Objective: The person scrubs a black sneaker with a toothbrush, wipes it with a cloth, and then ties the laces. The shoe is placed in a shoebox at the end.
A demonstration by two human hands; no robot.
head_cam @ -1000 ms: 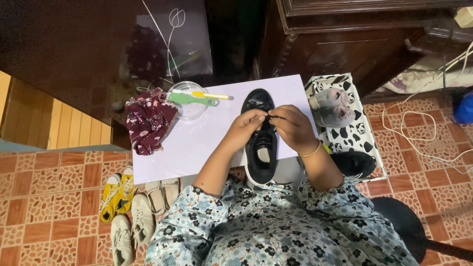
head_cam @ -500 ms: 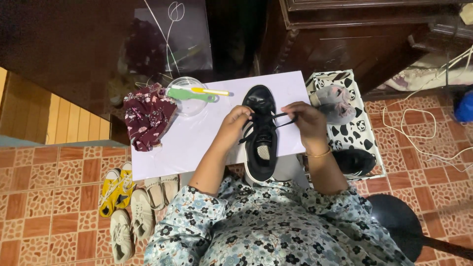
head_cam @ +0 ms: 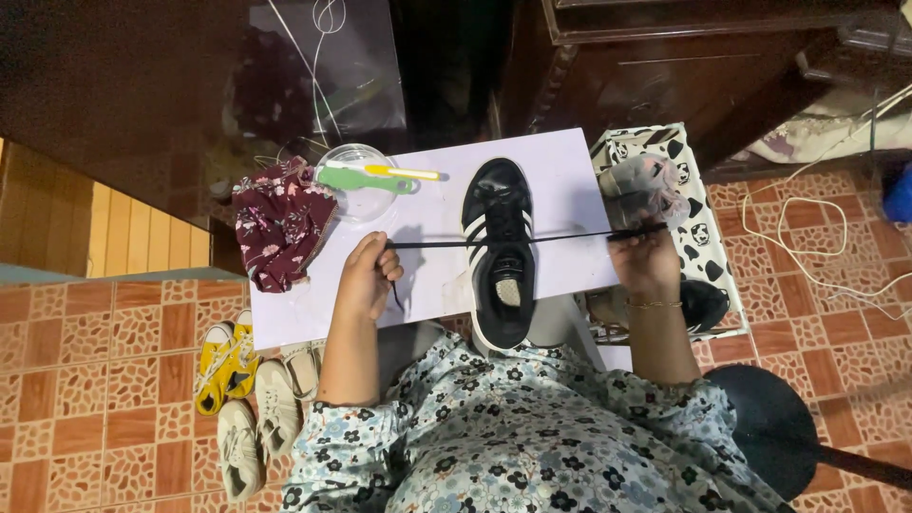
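Black lace [head_cam: 532,238] runs taut in a near-straight line across the shoe, each end pinched in a closed hand. Left hand [head_cam: 366,277] grips its end with fingers curled tight, resting on the white board [head_cam: 570,180] left of the shoe. Right hand [head_cam: 646,261] pinches the other end past the board's right edge, over the black-and-white patterned box [head_cam: 708,249]. Black sneaker [head_cam: 499,249] with white side stripes sits between the hands, long axis pointing away from the person, toe toward the far edge, heel overhanging the near edge at the lap. Lace crosses that axis at right angles, at the eyelet zone. Both hands about equally far from the shoe. Bare board on either side of the sneaker. Far left corner holds a clear round container [head_cam: 356,180] with a green-and-yellow tool [head_cam: 380,176] across it; maroon floral cloth [head_cam: 280,223] hangs off the left edge. Small shoes [head_cam: 247,399] on the tiled floor [head_cam: 95,380] below left.
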